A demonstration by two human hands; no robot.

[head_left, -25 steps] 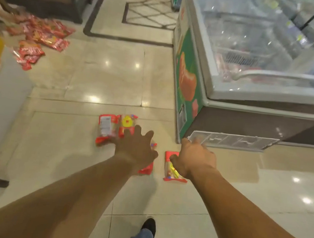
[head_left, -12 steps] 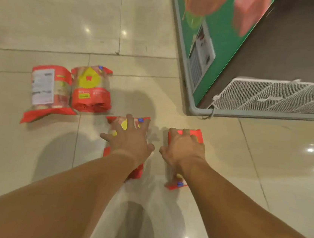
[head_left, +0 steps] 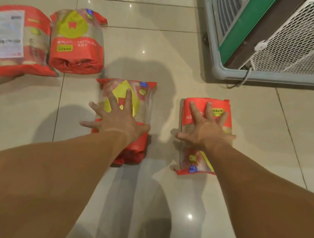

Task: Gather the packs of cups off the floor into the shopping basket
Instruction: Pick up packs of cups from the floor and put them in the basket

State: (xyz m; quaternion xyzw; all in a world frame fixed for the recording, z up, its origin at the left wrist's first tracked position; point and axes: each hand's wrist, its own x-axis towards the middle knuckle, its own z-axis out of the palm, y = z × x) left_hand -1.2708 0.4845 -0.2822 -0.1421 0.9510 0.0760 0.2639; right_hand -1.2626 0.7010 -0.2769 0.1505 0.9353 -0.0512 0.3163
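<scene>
Hands (head_left: pixel 117 121) spread flatter, on cup packs (head_left: pixel 145 105)

Four cup packs, red with yellow emblems and clear ribbed panels: far-left pack (head_left: pixel 20 41) bearing white label, second pack (head_left: pixel 77 39), centre pack (head_left: pixel 144 101), right pack (head_left: pixel 202 162), glossy beige tiled floor (head_left: pixel 181 42), freezer (head_left: pixel 242 30) green-sided with grey base, white mesh grille (head_left: pixel 304 38).

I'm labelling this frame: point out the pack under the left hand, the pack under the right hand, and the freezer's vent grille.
pack under the left hand (head_left: pixel 144 105): head view, clear upper right side.
pack under the right hand (head_left: pixel 198 159): head view, near end.
freezer's vent grille (head_left: pixel 304 38): head view, white mesh.
</scene>
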